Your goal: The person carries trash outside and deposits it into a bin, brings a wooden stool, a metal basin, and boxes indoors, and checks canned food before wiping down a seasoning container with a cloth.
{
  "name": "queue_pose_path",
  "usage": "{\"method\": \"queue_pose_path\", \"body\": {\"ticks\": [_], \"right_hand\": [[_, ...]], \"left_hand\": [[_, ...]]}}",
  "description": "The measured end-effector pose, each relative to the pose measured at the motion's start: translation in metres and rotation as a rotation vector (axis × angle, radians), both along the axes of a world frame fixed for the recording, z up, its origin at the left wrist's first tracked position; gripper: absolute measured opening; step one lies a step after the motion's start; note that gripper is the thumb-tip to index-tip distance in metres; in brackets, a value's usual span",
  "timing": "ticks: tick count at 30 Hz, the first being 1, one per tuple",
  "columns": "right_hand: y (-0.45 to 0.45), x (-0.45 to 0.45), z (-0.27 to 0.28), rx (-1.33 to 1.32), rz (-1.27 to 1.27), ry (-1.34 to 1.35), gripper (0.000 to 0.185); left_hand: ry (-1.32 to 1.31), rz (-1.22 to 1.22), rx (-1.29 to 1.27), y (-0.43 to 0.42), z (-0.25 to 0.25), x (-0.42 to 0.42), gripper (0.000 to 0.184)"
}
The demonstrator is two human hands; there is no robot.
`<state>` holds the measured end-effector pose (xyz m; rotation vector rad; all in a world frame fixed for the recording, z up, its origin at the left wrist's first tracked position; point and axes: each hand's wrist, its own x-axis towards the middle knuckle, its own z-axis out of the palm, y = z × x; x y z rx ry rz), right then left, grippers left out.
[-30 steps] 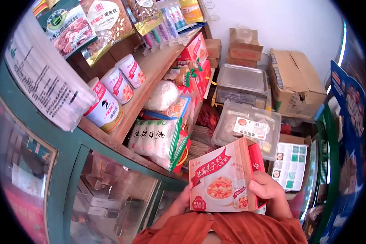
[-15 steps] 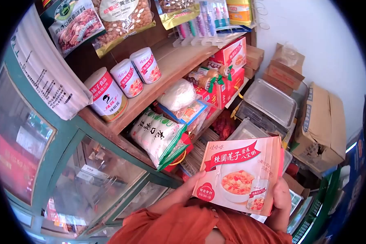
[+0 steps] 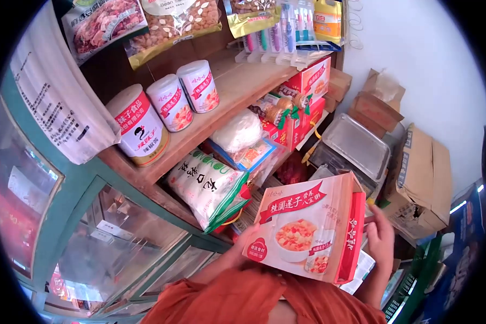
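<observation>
Head view: the red-and-white carton [image 3: 305, 224] is near, tilted, before the person's rust-coloured clothing [image 3: 243, 297]. Left hand [image 3: 236, 251] clasps its near left corner, fingers partly concealed. Right hand [image 3: 381, 237], fingers loosely spread, is at the carton's red right side; contact cannot be confirmed. To the left, three cans [image 3: 170, 102] stand upright on a wooden shelf [image 3: 248, 75]. Far right: a brown cardboard box [image 3: 421, 181].

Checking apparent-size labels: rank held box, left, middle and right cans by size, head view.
1. Held box (nearness to camera may enlarge it)
2. Left can
3. Middle can and right can: look alike, unranked
</observation>
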<state>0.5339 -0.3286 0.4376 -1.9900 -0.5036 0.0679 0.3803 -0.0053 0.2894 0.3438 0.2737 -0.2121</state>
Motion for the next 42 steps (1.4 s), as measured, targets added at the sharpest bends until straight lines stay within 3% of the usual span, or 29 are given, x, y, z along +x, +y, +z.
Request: {"method": "queue_pose_path", "body": {"ticks": [1,2,4,5,7,8,9,10,11,13,15,16,18,21,24,26,29,33,34,39,42], "right_hand": [[-0.005,0.0,-0.009,-0.08,0.095,0.046,0.051],[-0.016,0.001,-0.027,-0.123,0.244,0.002,0.047],[-0.024,-0.003,-0.086,0.152,0.236,0.231,0.056],[-0.021,-0.007,-0.108,0.148,0.229,0.237,0.056],[-0.02,-0.022,-0.135,0.6,0.102,0.928,0.062],[-0.009,-0.028,-0.127,0.686,0.151,0.932,0.065],[0.005,-0.034,-0.114,0.779,0.183,0.927,0.07],[0.01,-0.037,-0.113,0.731,0.171,0.879,0.072],[0.009,-0.043,-0.113,0.693,0.114,0.826,0.073],[0.014,-0.057,-0.099,0.763,0.085,0.905,0.062],[0.018,-0.068,-0.091,0.854,0.03,0.894,0.051],[0.019,-0.068,-0.091,0.885,0.041,0.894,0.049],[0.023,-0.071,-0.071,0.936,-0.005,0.851,0.046],[0.013,-0.076,-0.062,1.031,-0.096,0.785,0.045],[-0.005,-0.07,-0.052,1.102,-0.186,0.728,0.043],[-0.023,-0.057,-0.052,1.201,-0.293,0.602,0.053],[-0.052,-0.023,-0.057,1.244,-0.41,0.432,0.049],[-0.091,0.053,-0.072,1.319,-0.495,0.188,0.044],[-0.102,0.074,-0.076,1.365,-0.508,0.206,0.033],[-0.15,0.206,-0.137,1.477,-0.507,0.138,0.034],[-0.146,0.244,-0.14,1.434,-0.57,0.146,0.035]], "left_hand": [[-0.05,-0.025,0.003,0.003,-0.001,0.003,0.062],[-0.049,-0.024,-0.002,0.006,0.002,0.007,0.062],[-0.02,-0.142,0.114,0.015,0.008,0.013,0.062],[-0.015,-0.148,0.108,0.016,0.009,0.016,0.062],[-0.017,-0.111,0.192,0.017,0.009,0.025,0.064],[-0.022,-0.101,0.234,0.017,0.009,0.034,0.066],[-0.019,-0.249,-0.072,0.021,0.007,0.052,0.07],[-0.288,-0.299,-0.453,0.02,0.013,0.059,0.075],[-0.244,-0.114,0.038,0.037,-0.021,0.057,0.079],[-0.303,-0.038,-0.013,0.018,0.029,0.067,0.086],[-0.255,-0.019,0.131,0.017,0.034,0.081,0.087],[-0.13,-0.006,0.112,0.02,0.032,0.088,0.079],[-0.17,0.035,0.241,0.02,0.027,0.101,0.08],[-0.075,0.05,0.264,0.01,0.032,0.114,0.081],[0.031,-0.084,0.134,0.009,0.016,0.116,0.083],[0.021,-0.143,0.134,0.004,0.008,0.114,0.083],[0.043,-0.17,0.13,-0.001,-0.004,0.108,0.085],[0.009,-0.185,0.185,-0.007,-0.007,0.107,0.084],[-0.017,-0.195,0.217,-0.008,-0.007,0.104,0.083],[-0.076,-0.174,0.331,-0.015,-0.006,0.099,0.081],[-0.046,-0.191,0.345,-0.017,-0.015,0.087,0.076]]}}
